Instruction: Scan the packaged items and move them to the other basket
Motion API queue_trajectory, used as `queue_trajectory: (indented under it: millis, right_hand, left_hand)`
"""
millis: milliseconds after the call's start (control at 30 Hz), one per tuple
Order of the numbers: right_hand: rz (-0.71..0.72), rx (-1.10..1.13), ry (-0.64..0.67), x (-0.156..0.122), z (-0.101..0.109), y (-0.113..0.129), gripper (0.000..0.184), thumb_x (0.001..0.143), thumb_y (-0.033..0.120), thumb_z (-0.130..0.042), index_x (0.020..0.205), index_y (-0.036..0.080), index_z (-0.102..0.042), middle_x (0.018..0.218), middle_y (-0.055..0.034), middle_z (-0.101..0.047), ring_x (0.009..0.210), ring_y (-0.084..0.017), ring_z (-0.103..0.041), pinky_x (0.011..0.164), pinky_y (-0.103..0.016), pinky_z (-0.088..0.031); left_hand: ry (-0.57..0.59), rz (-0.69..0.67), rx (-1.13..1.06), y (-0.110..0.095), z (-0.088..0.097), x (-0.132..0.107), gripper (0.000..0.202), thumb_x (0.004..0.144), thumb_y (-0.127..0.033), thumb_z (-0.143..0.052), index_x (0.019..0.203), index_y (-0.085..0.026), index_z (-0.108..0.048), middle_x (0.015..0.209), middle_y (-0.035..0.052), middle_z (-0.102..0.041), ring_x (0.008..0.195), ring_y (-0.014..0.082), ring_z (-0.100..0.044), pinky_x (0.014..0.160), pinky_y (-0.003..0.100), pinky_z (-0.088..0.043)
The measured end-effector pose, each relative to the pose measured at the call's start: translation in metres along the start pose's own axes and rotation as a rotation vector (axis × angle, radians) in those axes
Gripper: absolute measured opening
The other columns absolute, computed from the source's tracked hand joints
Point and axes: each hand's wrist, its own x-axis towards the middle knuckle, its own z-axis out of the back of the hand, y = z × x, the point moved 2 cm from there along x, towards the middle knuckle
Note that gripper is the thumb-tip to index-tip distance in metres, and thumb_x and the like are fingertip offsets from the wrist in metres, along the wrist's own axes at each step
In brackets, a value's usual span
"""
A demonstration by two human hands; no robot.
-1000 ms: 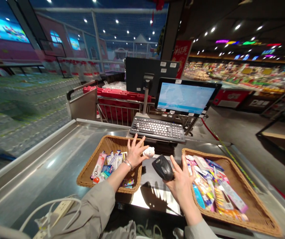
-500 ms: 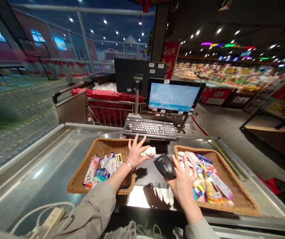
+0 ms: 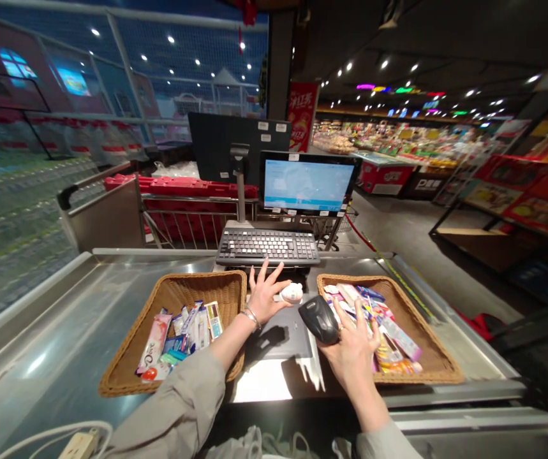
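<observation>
In front of keyboard (image 3: 268,246): left hand (image 3: 265,301) pinches white item (image 3: 292,293), right hand (image 3: 354,354) grips black scanner (image 3: 320,319)! Best held steady, item's scanner-facing side uncovered.

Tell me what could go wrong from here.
The left hand holds the white item only by its fingertips, so it might slip.
The scanner in the right hand is close to the white item and could bump it.
The left sleeve crosses the left basket in this view and might catch its rim.
</observation>
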Motion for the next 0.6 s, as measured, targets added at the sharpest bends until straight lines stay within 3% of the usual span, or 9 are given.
queue_trajectory:
  millis: [67,267,600]
  right_hand:
    - [-0.031,-0.014,0.013,-0.002,0.002,-0.004,0.035,0.077,0.043,-0.063,0.108,0.030,-0.072,0.130,-0.0056,-0.064,0.140,-0.039,-0.033,0.108,-0.064,-0.015]
    - [-0.154,-0.031,-0.021,-0.006,0.012,-0.009,0.028,0.079,0.041,-0.060,0.099,0.028,-0.074,0.128,-0.0058,-0.065,0.142,-0.038,-0.031,0.109,-0.063,-0.017]
    - [-0.246,-0.071,-0.043,-0.016,0.018,-0.030,0.031,0.083,0.043,-0.056,0.103,0.026,-0.072,0.126,-0.0084,-0.066,0.141,-0.036,-0.032,0.106,-0.061,-0.019]
  left_hand:
    - [0.003,-0.013,-0.010,-0.004,-0.004,0.004,0.050,0.071,-0.049,-0.079,0.118,-0.033,-0.070,0.155,0.0050,-0.040,0.149,0.0398,-0.016,0.115,0.072,-0.007]
    - [0.005,-0.047,-0.034,-0.019,-0.017,0.017,0.052,0.070,-0.051,-0.079,0.119,-0.034,-0.069,0.155,0.0038,-0.040,0.150,0.0391,-0.015,0.115,0.071,-0.007]
    - [0.032,-0.087,-0.109,-0.045,-0.038,0.032,0.049,0.071,-0.050,-0.078,0.117,-0.033,-0.070,0.154,0.0060,-0.043,0.149,0.0397,-0.016,0.114,0.071,-0.008]
